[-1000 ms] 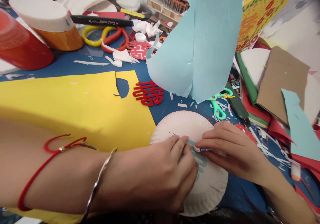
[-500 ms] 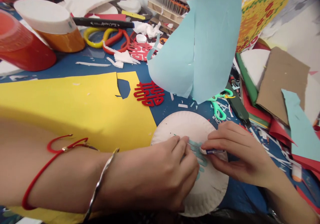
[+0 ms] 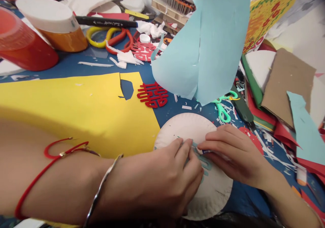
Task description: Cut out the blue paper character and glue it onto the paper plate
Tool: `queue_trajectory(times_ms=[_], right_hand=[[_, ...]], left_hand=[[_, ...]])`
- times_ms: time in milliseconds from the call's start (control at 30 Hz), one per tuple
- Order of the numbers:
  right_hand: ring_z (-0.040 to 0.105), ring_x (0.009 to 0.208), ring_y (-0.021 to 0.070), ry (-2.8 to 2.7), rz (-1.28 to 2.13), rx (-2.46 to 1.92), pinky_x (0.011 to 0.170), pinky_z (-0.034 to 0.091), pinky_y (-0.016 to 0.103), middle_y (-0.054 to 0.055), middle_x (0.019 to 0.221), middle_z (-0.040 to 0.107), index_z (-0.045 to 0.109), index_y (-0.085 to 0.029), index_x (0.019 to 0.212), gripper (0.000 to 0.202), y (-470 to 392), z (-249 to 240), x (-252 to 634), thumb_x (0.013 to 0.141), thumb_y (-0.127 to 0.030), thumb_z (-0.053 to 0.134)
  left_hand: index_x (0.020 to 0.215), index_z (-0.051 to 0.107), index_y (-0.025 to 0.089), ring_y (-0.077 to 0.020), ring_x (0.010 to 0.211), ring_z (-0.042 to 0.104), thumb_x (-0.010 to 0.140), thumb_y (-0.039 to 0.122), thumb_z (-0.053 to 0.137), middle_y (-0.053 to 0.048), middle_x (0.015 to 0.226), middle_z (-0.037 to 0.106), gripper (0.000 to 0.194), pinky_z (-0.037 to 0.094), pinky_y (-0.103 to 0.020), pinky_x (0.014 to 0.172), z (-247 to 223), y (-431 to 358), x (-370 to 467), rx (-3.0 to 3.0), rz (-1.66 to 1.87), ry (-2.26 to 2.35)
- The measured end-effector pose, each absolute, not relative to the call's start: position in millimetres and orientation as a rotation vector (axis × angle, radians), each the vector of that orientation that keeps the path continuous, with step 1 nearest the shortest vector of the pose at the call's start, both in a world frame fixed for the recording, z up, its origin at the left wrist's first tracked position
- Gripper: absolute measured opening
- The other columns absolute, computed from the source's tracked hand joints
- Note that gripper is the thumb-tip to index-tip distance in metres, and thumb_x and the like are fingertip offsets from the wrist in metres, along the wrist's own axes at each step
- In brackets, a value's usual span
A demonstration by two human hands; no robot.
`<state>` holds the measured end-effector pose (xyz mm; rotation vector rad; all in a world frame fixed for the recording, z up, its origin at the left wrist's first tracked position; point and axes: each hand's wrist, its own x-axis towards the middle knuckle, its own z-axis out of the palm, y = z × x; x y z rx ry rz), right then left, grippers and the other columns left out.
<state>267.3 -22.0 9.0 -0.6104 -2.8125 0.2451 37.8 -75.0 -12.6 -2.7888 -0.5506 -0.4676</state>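
A white paper plate (image 3: 186, 123) lies face-down or flat at the lower centre; which, I cannot tell. On it rests a light blue paper cutout (image 3: 206, 164) with thin curved strips. My left hand (image 3: 169, 173), wearing a metal bangle and red cord, has its fingers bent and pressed together on the cutout's left side, covering part of it. My right hand (image 3: 235, 153) grips what looks like a small glue stick (image 3: 203, 151), its white tip against the cutout. Most of the stick is hidden by the fingers.
Yellow paper (image 3: 63, 109) extends left. Beyond the plate are a red cutout (image 3: 153, 95), large light blue paper (image 3: 218, 48) and green scissors (image 3: 223, 111). Paint jars (image 3: 61, 28), a black marker (image 3: 106, 21) and red-yellow scissors (image 3: 119, 40) stand or lie behind. Cardboard (image 3: 286, 85) and scraps crowd the right.
My right hand has shifted left and slightly up with the glue stick along the cutout, uncovering more of a red piece behind it. My left hand stays nearly in place.
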Motion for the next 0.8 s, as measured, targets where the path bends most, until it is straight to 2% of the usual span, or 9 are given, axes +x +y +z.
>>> queue_trajectory(times_ms=[233,400,567,800], right_hand=[[0.058,0.078,0.019,-2.821,0.27,-0.642,0.072,0.049,0.036,0.006,0.089,0.068,0.062,-0.019,0.101,0.02,-23.7,10.1,266.8,0.091,-0.009,0.047],[0.057,0.077,0.0189,-2.817,0.187,-0.584,0.07,0.048,0.034,0.006,0.09,0.066,0.06,-0.02,0.104,0.022,-22.8,8.1,263.9,0.092,-0.009,0.046],[0.055,0.081,0.0201,-2.842,0.344,-0.619,0.072,0.046,0.035,0.007,0.091,0.064,0.057,-0.017,0.102,0.02,-22.6,9.2,264.7,0.089,-0.007,0.046],[0.054,0.081,0.0211,-2.861,0.218,-0.557,0.071,0.044,0.035,0.008,0.092,0.064,0.056,-0.017,0.105,0.022,-21.2,7.7,261.3,0.09,-0.007,0.045]], left_hand=[[0.119,0.063,0.008,-0.0342,0.105,0.063,0.096,0.037,0.044,-0.021,0.115,0.066,0.042,0.052,-0.046,0.086,-14.7,-77.8,37.5,-2.772,-0.47,-0.566],[0.119,0.063,0.005,-0.0347,0.103,0.065,0.095,0.036,0.044,-0.021,0.114,0.066,0.044,0.052,-0.046,0.088,-13.5,-76.7,37.0,-2.768,-0.453,-0.539],[0.121,0.062,0.006,-0.0347,0.104,0.064,0.096,0.035,0.041,-0.021,0.117,0.065,0.044,0.053,-0.044,0.086,-10.4,-76.9,36.2,-2.773,-0.399,-0.531],[0.12,0.064,0.008,-0.0337,0.104,0.064,0.096,0.03,0.04,-0.018,0.116,0.066,0.04,0.053,-0.045,0.087,-11.6,-77.8,37.8,-2.74,-0.407,-0.555]])
